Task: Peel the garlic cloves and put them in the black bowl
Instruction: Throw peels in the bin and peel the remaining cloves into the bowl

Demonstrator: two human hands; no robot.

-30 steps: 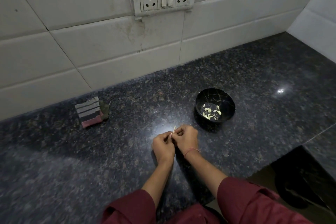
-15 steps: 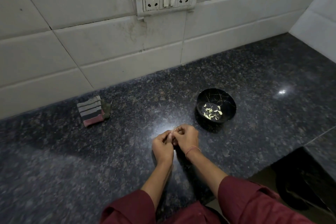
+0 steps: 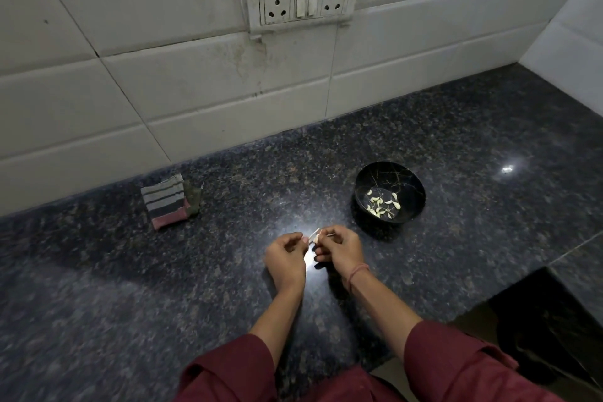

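Head view: both hands are over the middle of the counter (image 3: 130, 303), nearer its front edge. Left hand (image 3: 287, 258) and right hand (image 3: 341, 249) have curled fingers, both pinching one garlic clove (image 3: 315, 236) between them. Black bowl (image 3: 408, 182) sits just behind the right hand with peeled cloves (image 3: 380, 202) inside. Striped cloth (image 3: 166, 202) lies near the back edge, left.
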